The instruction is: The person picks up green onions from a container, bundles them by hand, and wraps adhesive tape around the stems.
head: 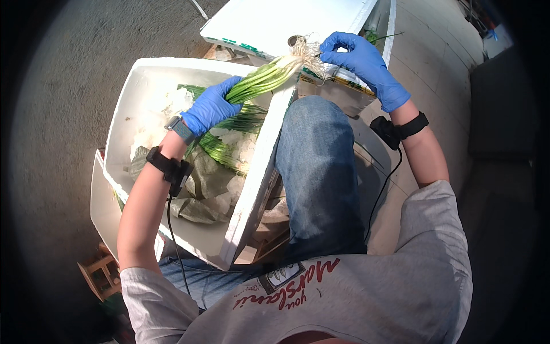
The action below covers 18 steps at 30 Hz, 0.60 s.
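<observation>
My left hand [215, 105], in a blue glove, is closed around the green stalks of a bunch of scallions [266, 77]. The bunch slants up to the right, above the far wall of an open white foam box [124, 124]. Its pale, stringy roots [307, 58] point towards my right hand [359, 60], also gloved in blue. There the thumb and fingertips come together at the root ends; whether they pinch a strand is too small to tell. More scallions [219, 150] lie in the box among ice [236, 144] and dark, crumpled sheeting [206, 172].
A white foam lid [279, 21] rests at the top, partly over another foam box [389, 34] with greens inside. My jeans-clad knee [318, 142] stands right against the near box. Black cables [174, 232] hang from the wrist straps. A small wooden stool [99, 275] is at lower left.
</observation>
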Each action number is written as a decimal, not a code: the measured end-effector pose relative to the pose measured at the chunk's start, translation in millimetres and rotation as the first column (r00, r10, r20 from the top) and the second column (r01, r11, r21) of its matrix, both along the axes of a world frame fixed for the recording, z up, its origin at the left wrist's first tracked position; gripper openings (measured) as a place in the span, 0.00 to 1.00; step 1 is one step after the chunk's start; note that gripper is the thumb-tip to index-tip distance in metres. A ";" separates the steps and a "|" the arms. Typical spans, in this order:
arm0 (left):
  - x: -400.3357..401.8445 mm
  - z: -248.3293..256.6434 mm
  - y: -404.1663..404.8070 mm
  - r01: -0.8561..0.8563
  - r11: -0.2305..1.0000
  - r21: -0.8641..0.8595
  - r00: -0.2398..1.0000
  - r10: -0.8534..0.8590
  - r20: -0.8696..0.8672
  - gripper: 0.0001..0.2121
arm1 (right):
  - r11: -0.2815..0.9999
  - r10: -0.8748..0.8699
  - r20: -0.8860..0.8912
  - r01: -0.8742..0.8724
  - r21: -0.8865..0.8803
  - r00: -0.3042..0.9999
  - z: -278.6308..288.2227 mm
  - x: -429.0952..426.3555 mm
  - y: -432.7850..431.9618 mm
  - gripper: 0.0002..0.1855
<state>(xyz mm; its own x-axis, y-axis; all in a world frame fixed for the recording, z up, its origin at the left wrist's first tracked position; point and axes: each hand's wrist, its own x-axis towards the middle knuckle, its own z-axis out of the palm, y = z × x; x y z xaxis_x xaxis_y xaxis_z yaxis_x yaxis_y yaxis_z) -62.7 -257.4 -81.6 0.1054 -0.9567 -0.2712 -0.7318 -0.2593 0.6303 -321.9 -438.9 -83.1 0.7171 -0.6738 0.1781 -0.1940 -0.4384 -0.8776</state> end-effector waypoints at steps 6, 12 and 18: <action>-4.1 9.0 -2.6 0.004 1.000 0.001 0.998 -0.003 -0.062 0.26 | 0.915 0.046 0.129 -0.094 0.393 0.991 0.5 -8.2 -5.3 0.09; -0.7 4.6 0.0 0.018 1.000 -0.006 0.998 -0.018 -0.064 0.26 | 0.937 0.055 -0.065 -0.029 0.348 0.996 4.6 -7.8 -9.6 0.11; -4.0 5.9 -2.4 0.048 0.999 0.009 0.993 -0.047 -0.106 0.27 | 0.724 0.116 0.186 -0.211 0.656 0.976 -19.0 -21.5 -38.5 0.11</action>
